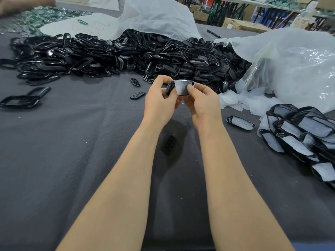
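Pinches a glossy black plastic shell with grey film [182, 88] between left hand [159, 104] and right hand [203, 104], fingers curled, just before the heap of black plastic parts [126, 51] — likely light, stiff, slick; best gripped by edges.

The tabletop [72, 160] is lit evenly and fairly brightly from overhead. A soft dark shadow [172, 140] is cast near its middle. Glare is thrown off the plastic bags [299, 69], glints off the black heap [108, 53], and a pale sheen off the held black part [183, 86]. Lines are bowed toward the frame edges. The far cardboard boxes [233, 22] and the top left corner are rendered soft.
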A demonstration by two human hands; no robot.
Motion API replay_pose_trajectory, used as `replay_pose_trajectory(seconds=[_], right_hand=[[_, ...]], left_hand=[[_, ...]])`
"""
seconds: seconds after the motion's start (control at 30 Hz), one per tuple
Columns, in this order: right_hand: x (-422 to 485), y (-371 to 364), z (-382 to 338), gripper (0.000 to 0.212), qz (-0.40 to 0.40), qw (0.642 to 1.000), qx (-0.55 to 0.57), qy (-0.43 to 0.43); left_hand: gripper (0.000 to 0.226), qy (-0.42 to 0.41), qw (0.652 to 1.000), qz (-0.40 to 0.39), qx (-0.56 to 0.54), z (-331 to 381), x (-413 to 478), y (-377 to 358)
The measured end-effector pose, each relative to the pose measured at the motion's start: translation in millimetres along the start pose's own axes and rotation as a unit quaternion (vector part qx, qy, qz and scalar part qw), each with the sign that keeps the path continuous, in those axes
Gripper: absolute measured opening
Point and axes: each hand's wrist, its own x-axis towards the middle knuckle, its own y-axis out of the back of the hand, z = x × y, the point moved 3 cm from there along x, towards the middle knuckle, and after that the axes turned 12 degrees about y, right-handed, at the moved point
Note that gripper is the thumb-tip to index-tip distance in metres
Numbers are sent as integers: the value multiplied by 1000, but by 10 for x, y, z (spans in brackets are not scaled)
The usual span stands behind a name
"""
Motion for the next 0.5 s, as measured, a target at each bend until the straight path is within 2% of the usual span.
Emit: replay_pose_trajectory(seconds=[0.17,0.33,0.5], right_hand=[[-6,-7,2,20,-14,998,50,-28],[8,20,7,16,-28,995,75,-54],[42,5,35,7,3,996,-78,46]], left_hand=[[27,10,1000,2,-6,-14,10,7],[29,11,1000,-7,-8,-16,10,-2],[25,16,1000,-5,2,-34,23,-17]])
